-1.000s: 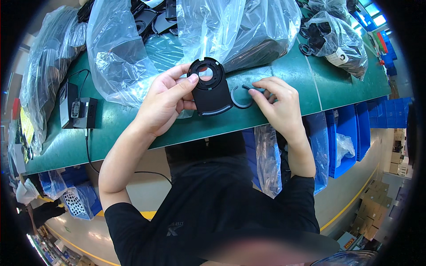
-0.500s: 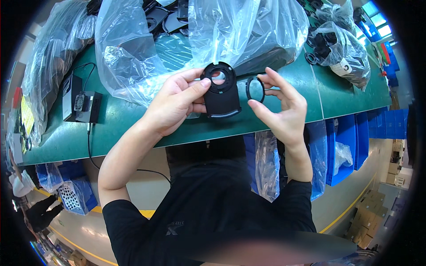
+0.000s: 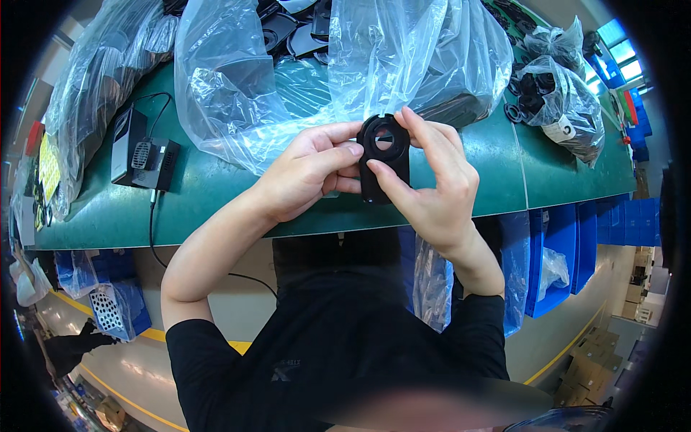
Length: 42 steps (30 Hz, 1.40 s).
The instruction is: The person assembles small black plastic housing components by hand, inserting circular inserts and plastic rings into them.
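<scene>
Above the table's near edge, my left hand (image 3: 306, 173) grips a flat black plastic housing (image 3: 372, 189) by its left side, thumb on the front face. The housing stands roughly upright, with a round through-hole near its top. My right hand (image 3: 439, 191) pinches a thin black ring (image 3: 384, 155) between thumb and fingers. The ring lies against the housing's face around the hole. Whether it is seated there I cannot tell, since black sits on black. The fingers behind the housing are hidden.
Large clear plastic bags (image 3: 230, 93) of black parts cover the back of the green table (image 3: 468, 194). A small black device (image 3: 147, 158) with a cable stands at left. Knotted bags (image 3: 568, 119) lie at far right. Blue bins (image 3: 551, 266) sit below the table edge.
My right hand has moved left and brought the ring from beside the housing onto its face. In the picture, the housing has shifted slightly right.
</scene>
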Available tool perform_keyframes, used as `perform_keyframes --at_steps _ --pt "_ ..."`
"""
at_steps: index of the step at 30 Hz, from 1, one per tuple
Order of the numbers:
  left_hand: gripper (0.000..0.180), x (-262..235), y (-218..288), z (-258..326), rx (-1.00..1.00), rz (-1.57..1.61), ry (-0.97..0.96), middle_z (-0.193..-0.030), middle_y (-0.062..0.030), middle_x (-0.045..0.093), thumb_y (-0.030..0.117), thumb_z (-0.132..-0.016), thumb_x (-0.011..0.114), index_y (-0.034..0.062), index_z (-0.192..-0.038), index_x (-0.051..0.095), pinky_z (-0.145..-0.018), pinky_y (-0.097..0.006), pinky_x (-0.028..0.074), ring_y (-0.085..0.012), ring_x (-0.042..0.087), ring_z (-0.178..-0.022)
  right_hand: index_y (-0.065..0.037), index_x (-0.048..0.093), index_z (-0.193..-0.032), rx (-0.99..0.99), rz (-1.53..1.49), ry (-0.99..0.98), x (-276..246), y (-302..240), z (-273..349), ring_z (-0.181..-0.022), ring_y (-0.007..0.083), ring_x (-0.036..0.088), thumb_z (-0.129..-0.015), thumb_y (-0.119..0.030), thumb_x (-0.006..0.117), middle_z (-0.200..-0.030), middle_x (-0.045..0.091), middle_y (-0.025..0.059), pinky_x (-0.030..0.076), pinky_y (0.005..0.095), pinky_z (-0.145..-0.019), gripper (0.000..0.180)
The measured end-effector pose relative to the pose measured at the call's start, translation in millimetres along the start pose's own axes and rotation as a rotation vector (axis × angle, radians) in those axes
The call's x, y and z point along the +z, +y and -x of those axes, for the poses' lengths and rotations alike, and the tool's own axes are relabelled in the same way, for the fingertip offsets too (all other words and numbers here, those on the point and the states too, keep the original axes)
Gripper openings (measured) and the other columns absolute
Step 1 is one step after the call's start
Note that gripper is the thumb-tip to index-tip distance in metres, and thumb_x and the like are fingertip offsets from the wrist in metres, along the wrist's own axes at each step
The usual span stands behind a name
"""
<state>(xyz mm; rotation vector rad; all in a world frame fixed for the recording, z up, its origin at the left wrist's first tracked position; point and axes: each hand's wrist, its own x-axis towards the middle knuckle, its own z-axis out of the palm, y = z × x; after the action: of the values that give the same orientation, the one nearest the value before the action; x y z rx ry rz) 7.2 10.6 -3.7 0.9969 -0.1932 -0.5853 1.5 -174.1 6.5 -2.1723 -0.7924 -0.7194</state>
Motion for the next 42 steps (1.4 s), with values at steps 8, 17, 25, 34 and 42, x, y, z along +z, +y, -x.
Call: perform_keyframes --at_steps 8,17,25,34,42 --pt "0.037 5.9 -0.6 0.4 0.062 -0.113 0.037 -0.106 -0.007 0.06 0.018 -0.092 0.05 -0.0021 -0.123 0.047 -0.07 -0.023 0.052 -0.0086 0.059 -0.082 0.006 0.056 -0.11 -0.047 0.035 0.015 1.9 -4.1 -0.4 -0.091 0.031 0.055 -0.063 -0.005 0.074 -0.101 0.06 0.0169 0.046 0.0364 -0.079 0.052" --pt "0.033 -0.4 -3.8 0.6 0.03 -0.37 0.11 -0.098 -0.0037 0.062 0.021 -0.092 0.051 -0.0007 -0.118 0.053 -0.066 -0.02 0.049 -0.0067 0.058 -0.077 0.004 0.061 -0.101 0.096 -0.114 -0.008 -1.4 -3.8 -4.8 -0.089 0.0301 0.058 -0.067 -0.008 0.073 -0.097 0.061 0.0158 0.047 0.0358 -0.077 0.038" --pt "0.035 -1.0 -10.7 -0.1 0.106 -0.482 0.056 -0.096 -0.0046 0.062 0.019 -0.091 0.052 -0.0029 -0.118 0.053 -0.067 -0.022 0.049 -0.0083 0.058 -0.08 0.003 0.066 -0.094 0.394 -0.582 -0.191 1.3 21.5 -12.3 -0.073 0.0131 0.062 -0.078 -0.009 0.067 -0.081 0.065 0.0087 0.048 0.0231 -0.064 0.02" --pt "0.023 1.6 -10.3 1.3 0.176 -0.524 0.194 -0.072 0.0017 0.06 0.014 -0.089 0.056 -0.002 -0.102 0.065 -0.054 -0.019 0.039 -0.0013 0.047 -0.063 0.004 0.065 -0.091 0.569 -0.721 -0.235 4.9 20.9 -11.4 -0.071 0.0096 0.062 -0.079 -0.01 0.066 -0.079 0.065 0.0068 0.049 0.0205 -0.062 0.019" --pt "0.024 -4.5 -13.4 -0.1 0.141 -0.518 0.197 -0.061 0.004 0.055 0.018 -0.089 0.056 -0.0005 -0.099 0.067 -0.047 -0.019 0.033 -0.0019 0.042 -0.052 0.004 0.065 -0.089 0.607 -0.754 -0.206 12.3 17.9 -9.3 -0.068 0.0091 0.061 -0.079 -0.009 0.066 -0.076 0.065 0.0065 0.049 0.0206 -0.063 0.017"
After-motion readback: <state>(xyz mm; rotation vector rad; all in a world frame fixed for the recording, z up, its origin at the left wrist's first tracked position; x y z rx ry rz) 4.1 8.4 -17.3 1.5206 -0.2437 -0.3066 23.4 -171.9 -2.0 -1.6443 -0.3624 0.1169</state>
